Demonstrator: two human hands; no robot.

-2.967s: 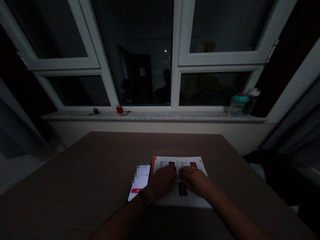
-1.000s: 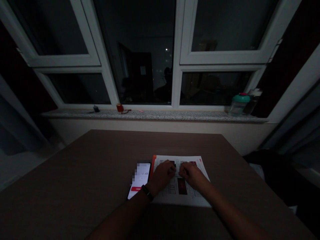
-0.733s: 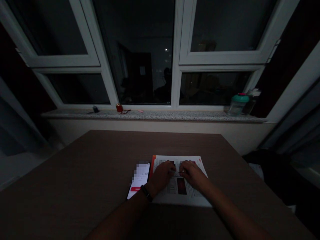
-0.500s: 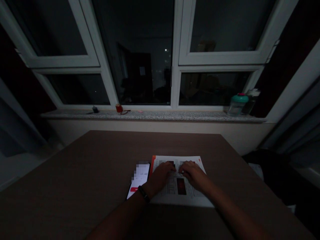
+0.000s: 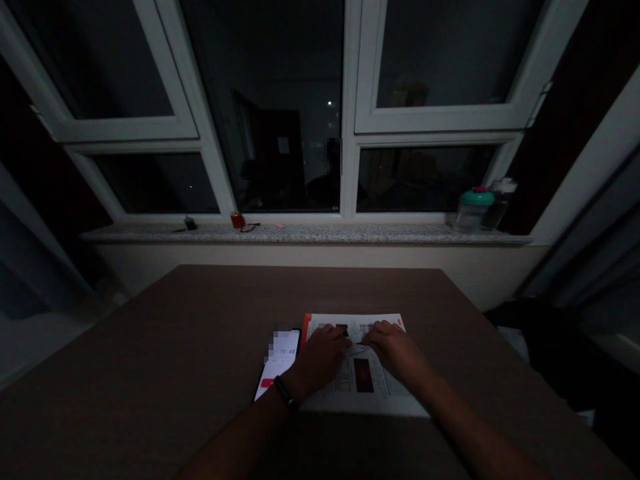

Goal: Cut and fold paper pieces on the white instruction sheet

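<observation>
My left hand [image 5: 320, 360] and my right hand [image 5: 395, 349] rest on a printed white sheet [image 5: 373, 397] with an orange edge and dark red pictures. Their fingertips come close together over the sheet's upper middle. Between them lies a small, thin, pale item [image 5: 356, 349], too dim to identify. A lit smartphone [image 5: 277, 373], showing a clock and a red button, lies left of the sheet, near my left wrist. That wrist wears a black band [image 5: 285, 392].
The sheet and phone lie on a dark brown table [image 5: 150, 373]. Beyond it runs a speckled stone windowsill [image 5: 310, 234] holding a small red item [image 5: 237, 220] and a teal-lidded bottle [image 5: 473, 212]. Dark window panes stand above it.
My hands have drawn slightly apart and now rest lower on the sheet, with the fingers more raised than in the earliest frame. The view has also tilted slightly.
</observation>
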